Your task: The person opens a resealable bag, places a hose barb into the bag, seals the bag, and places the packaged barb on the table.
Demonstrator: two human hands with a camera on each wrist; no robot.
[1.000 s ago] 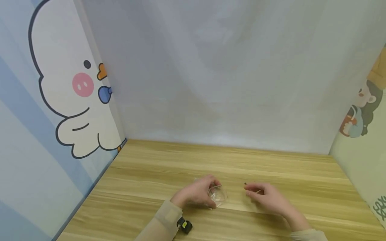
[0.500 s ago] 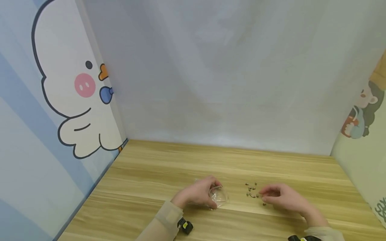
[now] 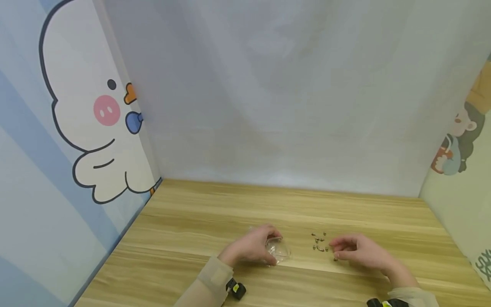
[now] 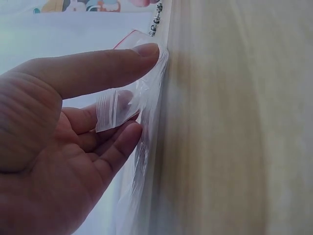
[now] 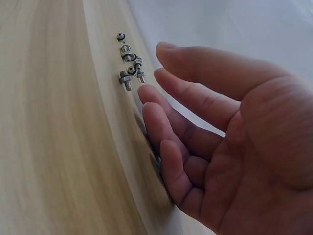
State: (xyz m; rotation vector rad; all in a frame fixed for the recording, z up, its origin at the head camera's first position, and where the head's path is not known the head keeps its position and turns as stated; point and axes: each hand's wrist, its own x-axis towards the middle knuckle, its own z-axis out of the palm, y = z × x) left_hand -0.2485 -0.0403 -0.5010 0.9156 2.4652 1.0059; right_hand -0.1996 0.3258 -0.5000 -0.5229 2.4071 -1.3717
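My left hand (image 3: 253, 246) holds a clear plastic zip bag (image 3: 278, 250) on the table, its mouth spread between thumb and fingers. The left wrist view shows the thumb on the rim of the bag (image 4: 154, 73) and the fingertips at its other side. Right of the bag lie several small metal screws (image 3: 318, 241) with dark rings, scattered in a loose group. Beside that group is my right hand (image 3: 362, 251), its fingers loosely bent and nothing between them. The right wrist view shows the screws (image 5: 128, 81) just past the fingertips.
The wood-grain table (image 3: 192, 221) runs back to a pale grey curtain (image 3: 291, 106). A panel with a cartoon duck (image 3: 88, 106) stands on the left, and a green printed panel (image 3: 460, 192) on the right.
My right hand has drawn back to the right, uncovering the screws it hid a second ago. My left hand and the zip bag have stayed in place.
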